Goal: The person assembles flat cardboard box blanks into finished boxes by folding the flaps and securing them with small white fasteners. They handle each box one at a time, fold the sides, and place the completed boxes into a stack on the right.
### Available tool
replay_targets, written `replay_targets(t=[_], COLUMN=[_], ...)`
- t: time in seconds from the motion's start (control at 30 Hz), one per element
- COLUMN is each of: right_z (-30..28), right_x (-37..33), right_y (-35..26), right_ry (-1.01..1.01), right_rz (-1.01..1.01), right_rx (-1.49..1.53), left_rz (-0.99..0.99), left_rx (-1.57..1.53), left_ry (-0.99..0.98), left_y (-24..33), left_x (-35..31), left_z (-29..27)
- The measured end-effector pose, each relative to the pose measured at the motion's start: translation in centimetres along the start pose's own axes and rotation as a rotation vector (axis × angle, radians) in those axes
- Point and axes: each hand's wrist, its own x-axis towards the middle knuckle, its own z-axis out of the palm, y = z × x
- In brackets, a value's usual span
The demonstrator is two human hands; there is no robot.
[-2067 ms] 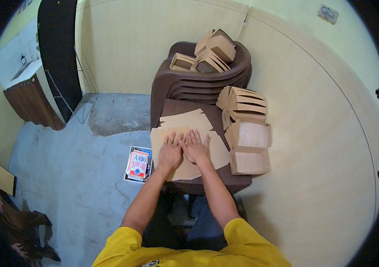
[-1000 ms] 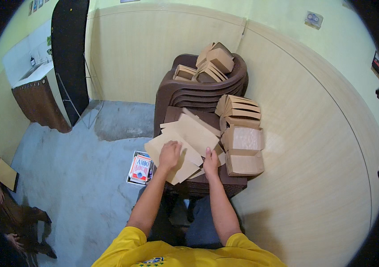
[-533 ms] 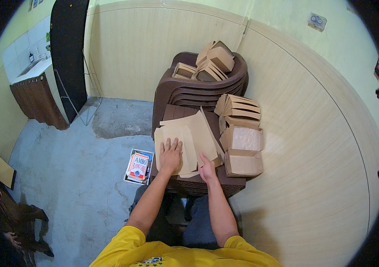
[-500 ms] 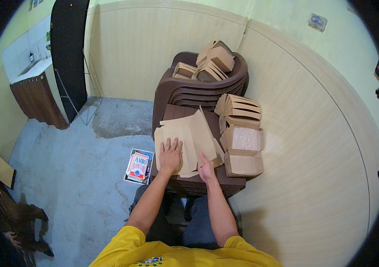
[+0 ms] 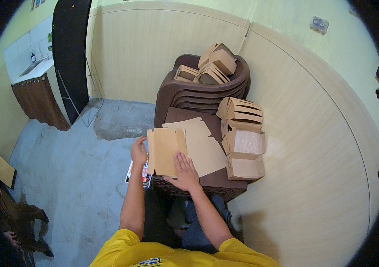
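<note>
Even indoor light fills a fisheye view ringed in black.
The pale wood-grain wall panel [image 5: 314, 155] curves toward the rim and carries a soft shadow [image 5: 260, 227] low down; a faint sheen shows inside the open brown cardboard box [image 5: 248, 141]; the lower left dims.

No print is legible on pack [image 5: 145, 172] or shirt [image 5: 189, 255].

stacked brown chairs [image 5: 207, 91] | seat [image 5: 218, 180]: overlapping cardboard sheets [image 5: 205, 155] | right: cardboard boxes [image 5: 245, 162] | rear: more boxes [image 5: 222, 61]
</note>
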Motion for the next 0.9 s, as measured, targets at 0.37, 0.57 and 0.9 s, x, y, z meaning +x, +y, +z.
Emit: replay_targets(t=[0.37, 0.57, 0.9], right_z=[-1.1, -1.7, -2.4], right_x=[-0.8, -4.3, 12.2], right_y=[-0.7, -0.5, 5.0], right_ry=[-0.050, -0.096, -0.183], right_rz=[0.040, 0.147, 0.287], right_rx=[-0.074, -0.050, 0.136], left_rz=[0.313, 0.330, 0.380], left_rx=[0.443, 0.446, 0.493], left_ry=[-0.437, -0.402, -0.459], left_y=[8.5, 7.8, 7.6], left_x=[-2.5, -2.9, -2.5], left_z=[6.6, 7.3, 7.0])
